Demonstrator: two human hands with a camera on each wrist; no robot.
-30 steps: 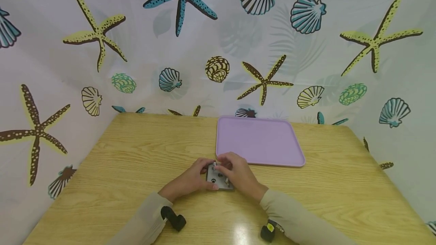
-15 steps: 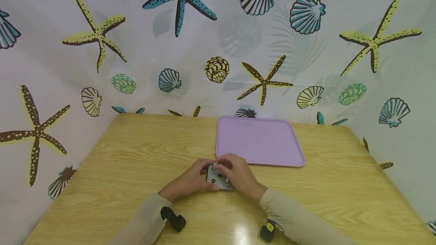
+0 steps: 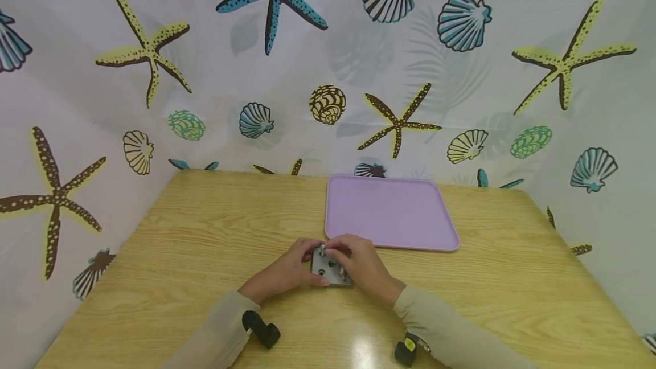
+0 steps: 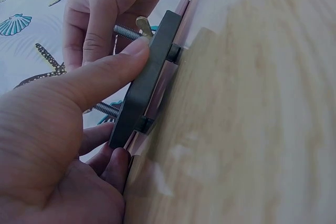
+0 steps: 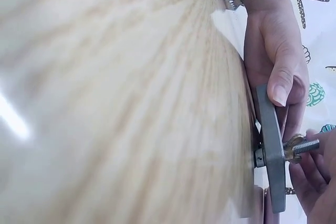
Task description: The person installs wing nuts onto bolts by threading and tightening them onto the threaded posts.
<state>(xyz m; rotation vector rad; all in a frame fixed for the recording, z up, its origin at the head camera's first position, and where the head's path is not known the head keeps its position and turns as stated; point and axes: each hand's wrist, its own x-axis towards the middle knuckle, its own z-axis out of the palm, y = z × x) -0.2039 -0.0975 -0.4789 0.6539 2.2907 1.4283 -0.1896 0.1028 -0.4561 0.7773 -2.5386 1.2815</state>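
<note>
A grey metal plate (image 3: 324, 277) with holes lies at the middle of the table, with bolts standing up from it. My left hand (image 3: 288, 271) holds the plate's left side, its thumb (image 4: 113, 74) on the near edge. My right hand (image 3: 365, 261) reaches over from the right, thumb and forefinger pinching at the top of the far-left bolt (image 3: 323, 250). Whether a nut sits between those fingertips is hidden. A brass wing nut (image 4: 144, 25) sits on the other bolt (image 4: 127, 32), at the near right. Bolt heads (image 4: 144, 124) show beneath the plate.
A lilac tray (image 3: 392, 215) with a raised rim lies just behind the right hand. The wooden table (image 3: 230, 209) runs back to a patterned cloth (image 3: 287, 73) with starfish and shells, which also rises at both sides. Camera mounts (image 3: 261, 329) sit on the wrists.
My right hand's fingers have shifted slightly at the far-left bolt, and the hand has drawn a little toward me. My left hand and the plate stay where they were.
</note>
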